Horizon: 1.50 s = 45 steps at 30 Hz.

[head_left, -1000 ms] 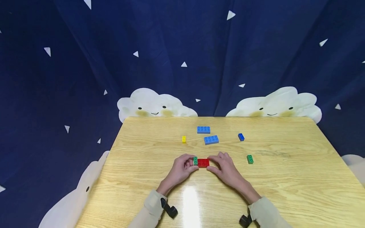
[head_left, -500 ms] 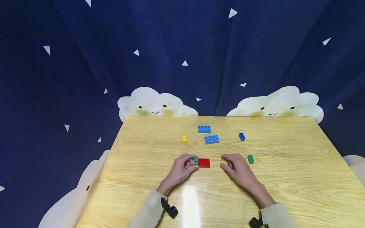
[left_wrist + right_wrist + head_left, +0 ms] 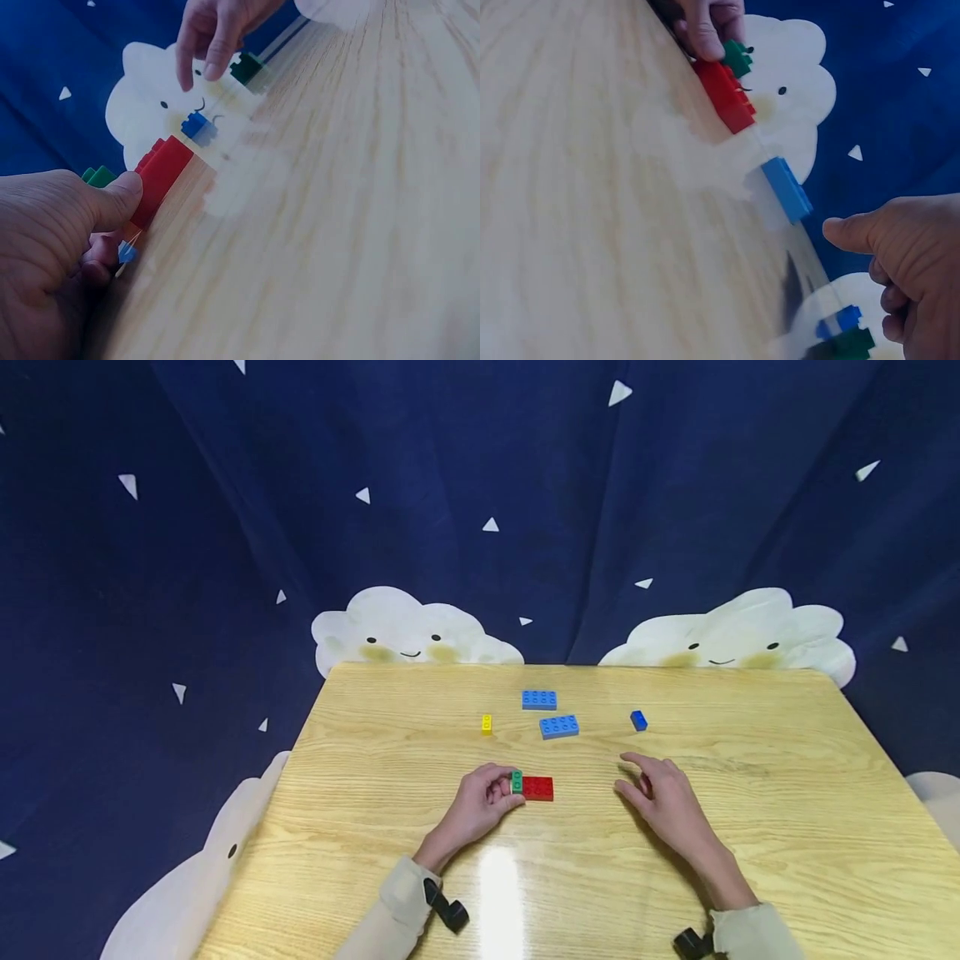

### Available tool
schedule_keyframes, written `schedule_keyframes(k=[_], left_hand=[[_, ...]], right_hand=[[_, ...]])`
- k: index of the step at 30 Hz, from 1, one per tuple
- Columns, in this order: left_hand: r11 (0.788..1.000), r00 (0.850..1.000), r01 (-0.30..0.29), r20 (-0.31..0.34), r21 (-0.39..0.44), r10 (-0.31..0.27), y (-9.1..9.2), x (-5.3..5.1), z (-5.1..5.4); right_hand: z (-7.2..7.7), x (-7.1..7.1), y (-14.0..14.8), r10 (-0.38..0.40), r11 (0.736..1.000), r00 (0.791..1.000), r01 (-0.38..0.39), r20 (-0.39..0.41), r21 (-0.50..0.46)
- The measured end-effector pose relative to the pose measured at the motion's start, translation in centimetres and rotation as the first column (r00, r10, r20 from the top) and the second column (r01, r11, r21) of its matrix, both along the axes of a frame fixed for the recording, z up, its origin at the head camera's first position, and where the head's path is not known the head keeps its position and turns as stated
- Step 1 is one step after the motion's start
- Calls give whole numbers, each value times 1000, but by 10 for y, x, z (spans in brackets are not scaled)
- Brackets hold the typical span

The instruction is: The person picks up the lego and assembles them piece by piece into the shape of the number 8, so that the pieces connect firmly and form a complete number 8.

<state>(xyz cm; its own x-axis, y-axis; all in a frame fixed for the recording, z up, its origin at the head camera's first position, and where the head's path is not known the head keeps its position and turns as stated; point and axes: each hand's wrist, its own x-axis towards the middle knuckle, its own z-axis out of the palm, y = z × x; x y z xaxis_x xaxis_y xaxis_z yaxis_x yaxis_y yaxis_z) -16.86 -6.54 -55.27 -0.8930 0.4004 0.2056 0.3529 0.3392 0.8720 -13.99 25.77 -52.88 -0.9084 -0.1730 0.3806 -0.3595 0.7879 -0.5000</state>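
Near the middle of the table, my left hand holds the left end of a red building brick between thumb and fingers. A small green brick sits on top of that end. My right hand hovers to the right, thumb and index finger apart, with nothing between them. Another green brick lies near the right hand in the left wrist view; in the head view this hand hides it. Beyond the right fingertips is a small dark blue brick.
Two larger blue bricks, one farther back and one nearer, lie behind the red brick. To their left is a small yellow brick. The wooden table ends at a dark blue curtain with printed clouds.
My right hand has let go of the red brick's right end and moved right, over the loose green brick. The left hand keeps its hold in place.
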Motion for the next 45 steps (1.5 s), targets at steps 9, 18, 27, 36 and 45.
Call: schedule_keyframes(k=[9,18,27,36,45], left_hand=[[1000,1000,5,-14,-9,-5,-1,-1,1],[1000,1000,-8,19,-9,8,0,0,-1],[1000,1000,-5,9,7,5,-1,0,-3],[1000,1000,-13,5,-24,13,-1,2,-3],[1000,1000,-15,-11,-27,15,1,-1,-3]], right_hand=[[12,2,20,-53,998,999,53,10,21],[14,2,41,-68,997,970,57,233,57],[8,1,45,-14,999,925,-5,379,48],[2,3,43,3,1000,935,0,356,-8],[2,3,50,-66,998,930,66,362,13]])
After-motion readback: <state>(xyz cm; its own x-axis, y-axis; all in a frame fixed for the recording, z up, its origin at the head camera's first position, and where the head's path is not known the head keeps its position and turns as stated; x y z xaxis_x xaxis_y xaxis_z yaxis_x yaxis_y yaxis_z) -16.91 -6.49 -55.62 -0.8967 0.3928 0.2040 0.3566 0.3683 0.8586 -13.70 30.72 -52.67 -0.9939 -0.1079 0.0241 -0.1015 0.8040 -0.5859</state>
